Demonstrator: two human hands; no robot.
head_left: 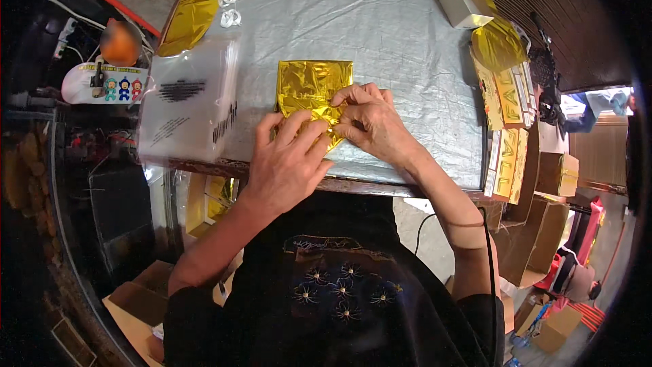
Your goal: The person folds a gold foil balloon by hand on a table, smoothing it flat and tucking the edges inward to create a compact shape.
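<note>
A folded square of gold foil [316,78] lies on the table in front of me, its near part crinkled under my hands. My left hand [285,166] rests with fingers spread over the foil's near left corner. At the near right edge, my right hand [373,122] pinches the foil between thumb and fingers. Part of the foil's near edge is hidden by both hands.
The table has a silvery wrinkled cover [407,47]. Clear plastic bags [183,109] are stacked at left, below white rings [231,8]. A white open box [464,3] stands far right. Printed yellow cartons [508,143] line the right edge; more gold foil [200,3] lies far left.
</note>
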